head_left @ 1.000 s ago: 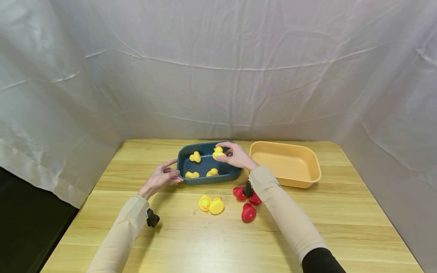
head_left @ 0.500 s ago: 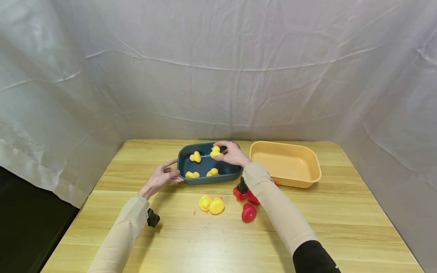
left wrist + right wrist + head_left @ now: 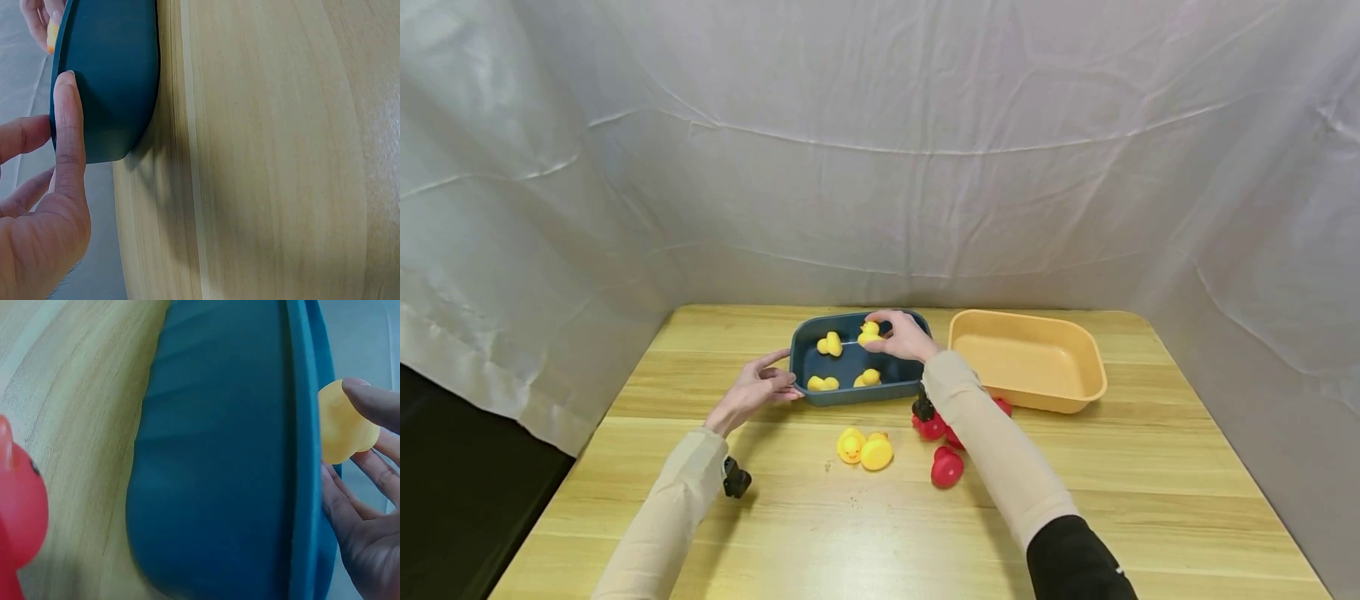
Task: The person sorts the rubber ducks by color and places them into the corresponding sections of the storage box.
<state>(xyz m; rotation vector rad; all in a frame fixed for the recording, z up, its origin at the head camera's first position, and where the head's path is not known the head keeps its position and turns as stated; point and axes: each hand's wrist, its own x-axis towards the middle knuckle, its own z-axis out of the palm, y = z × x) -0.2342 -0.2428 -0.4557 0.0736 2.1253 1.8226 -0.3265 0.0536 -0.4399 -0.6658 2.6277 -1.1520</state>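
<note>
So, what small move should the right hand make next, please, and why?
Probably lower the yellow duck a little and let go: the right hand holds it over the dark blue tray, where three other yellow ducks lie, and the left hand touches the tray's left end.

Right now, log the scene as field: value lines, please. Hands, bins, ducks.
left hand: touches the left end of the blue bin
right hand: holds a yellow duck over the blue bin
inside blue bin: three other yellow ducks
orange bin: right of the blue bin
loose yellow ducks: two, on the table
red ducks: at least three, on the table; some partly hidden
</note>
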